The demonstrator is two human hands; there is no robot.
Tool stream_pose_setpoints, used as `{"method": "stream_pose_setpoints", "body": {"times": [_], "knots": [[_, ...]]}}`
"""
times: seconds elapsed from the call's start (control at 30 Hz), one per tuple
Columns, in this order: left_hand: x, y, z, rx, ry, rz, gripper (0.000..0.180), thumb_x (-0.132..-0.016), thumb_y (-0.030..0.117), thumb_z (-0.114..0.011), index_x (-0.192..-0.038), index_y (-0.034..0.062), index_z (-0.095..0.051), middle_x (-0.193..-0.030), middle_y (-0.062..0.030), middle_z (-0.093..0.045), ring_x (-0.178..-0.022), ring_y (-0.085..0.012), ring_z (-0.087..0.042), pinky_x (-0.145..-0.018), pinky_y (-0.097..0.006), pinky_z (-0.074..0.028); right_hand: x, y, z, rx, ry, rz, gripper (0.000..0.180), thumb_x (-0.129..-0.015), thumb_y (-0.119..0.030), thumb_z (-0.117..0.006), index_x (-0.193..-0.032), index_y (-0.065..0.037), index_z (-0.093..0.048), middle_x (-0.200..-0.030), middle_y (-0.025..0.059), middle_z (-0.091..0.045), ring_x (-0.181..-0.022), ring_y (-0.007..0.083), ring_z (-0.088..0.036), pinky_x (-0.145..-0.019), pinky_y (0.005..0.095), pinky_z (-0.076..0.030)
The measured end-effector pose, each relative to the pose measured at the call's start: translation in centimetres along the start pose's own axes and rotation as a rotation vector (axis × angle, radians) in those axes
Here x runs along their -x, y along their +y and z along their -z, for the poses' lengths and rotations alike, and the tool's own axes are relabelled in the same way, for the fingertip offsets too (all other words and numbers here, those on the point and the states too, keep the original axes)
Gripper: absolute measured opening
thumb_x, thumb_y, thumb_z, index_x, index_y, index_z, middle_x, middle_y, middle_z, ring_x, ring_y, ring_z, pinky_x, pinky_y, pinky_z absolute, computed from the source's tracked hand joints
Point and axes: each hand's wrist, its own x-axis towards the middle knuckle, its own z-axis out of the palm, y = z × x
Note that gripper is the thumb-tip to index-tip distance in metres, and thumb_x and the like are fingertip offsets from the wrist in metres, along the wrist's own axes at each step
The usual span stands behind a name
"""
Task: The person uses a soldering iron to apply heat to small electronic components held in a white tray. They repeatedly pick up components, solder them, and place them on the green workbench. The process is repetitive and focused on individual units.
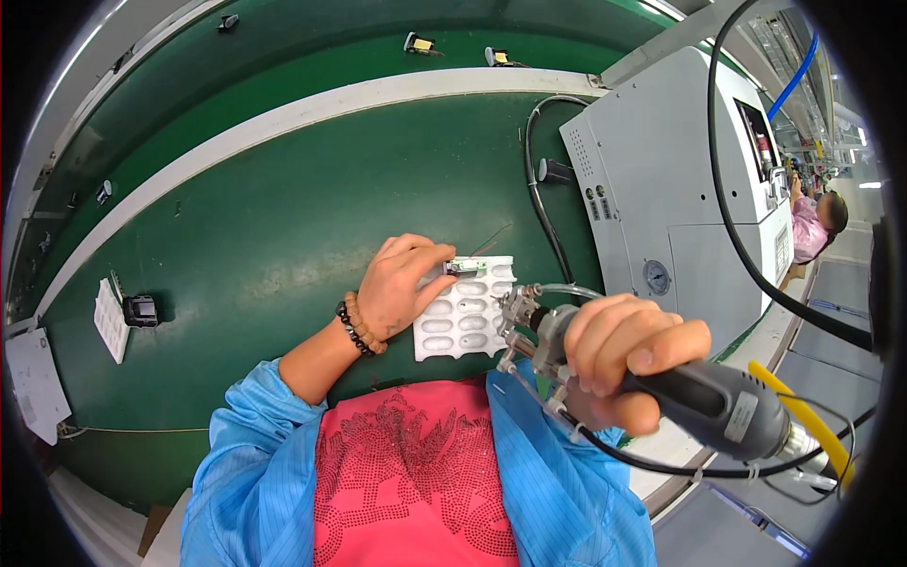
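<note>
Pinching: left hand (pixel 402 283) is gripping a small part (pixel 464 267) over the tray (pixel 465 321).
Wrapping: right hand (pixel 619 359) is clutching the tool (pixel 699 402).
Handling: part likely light, fragile; hold its edges.

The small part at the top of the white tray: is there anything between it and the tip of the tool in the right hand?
Nothing visible blocks it. The tool in the right hand sits at the white tray's right edge; the small part is under the left hand's fingertips, with only open tray pockets between.
</note>
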Motion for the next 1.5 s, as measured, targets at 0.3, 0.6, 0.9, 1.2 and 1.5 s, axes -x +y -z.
{"method": "stream_pose_setpoints", "body": {"times": [0.3,0.6,0.9,1.2,1.5], "knots": [[0.4,-0.4,-0.4,0.053,0.036,0.006,0.032,-0.069,0.007,-0.082,-0.099,0.0035,-0.072,-0.098,-0.0095,-0.071,-0.099,-0.0282,-0.064,-0.086,-0.038,-0.052,-0.4,3.8,-2.0,0.012,0.195,-0.109,0.046,-0.083,-0.031,-0.081,-0.100,-0.003,-0.048,-0.063,0.0052,-0.055,-0.050,0.0156,-0.053,-0.049,0.0296,-0.045],[0.3,-0.5,-0.1,0.033,0.069,0.000,0.031,-0.068,0.006,-0.081,-0.097,0.0037,-0.071,-0.098,-0.0075,-0.071,-0.095,-0.0273,-0.063,-0.085,-0.038,-0.051,-1.2,4.9,-2.0,0.106,0.060,-0.102,0.042,-0.092,-0.038,-0.068,-0.102,-0.006,-0.044,-0.064,0.0011,-0.049,-0.048,0.0119,-0.049,-0.044,0.0265,-0.040],[0.3,-0.5,-0.3,0.029,0.065,0.021,0.030,-0.068,0.006,-0.081,-0.097,0.0039,-0.072,-0.098,-0.0067,-0.070,-0.095,-0.0264,-0.062,-0.086,-0.038,-0.050,-1.1,5.4,-2.2,0.035,0.124,-0.135,0.045,-0.084,-0.033,-0.079,-0.099,-0.005,-0.047,-0.060,0.0023,-0.054,-0.047,0.0159,-0.053,-0.047,0.0297,-0.044],[0.2,-0.5,-0.3,0.024,0.056,0.025,0.029,-0.068,0.006,-0.080,-0.096,0.0040,-0.072,-0.098,-0.0061,-0.070,-0.095,-0.0262,-0.062,-0.085,-0.037,-0.050,-1.1,5.5,-2.2,0.047,0.114,-0.128,0.045,-0.084,-0.031,-0.080,-0.100,-0.005,-0.047,-0.061,0.0025,-0.054,-0.047,0.0154,-0.053,-0.046,0.0291,-0.043],[0.2,-0.5,-0.4,0.032,0.062,0.015,0.030,-0.067,0.004,-0.080,-0.095,0.0030,-0.071,-0.096,-0.0068,-0.070,-0.093,-0.0266,-0.061,-0.083,-0.038,-0.051,-1.6,5.4,-2.3,0.130,0.015,-0.174,0.041,-0.090,-0.037,-0.071,-0.098,-0.008,-0.043,-0.062,0.0002,-0.050,-0.046,0.0118,-0.048,-0.043,0.0272,-0.039]]}}
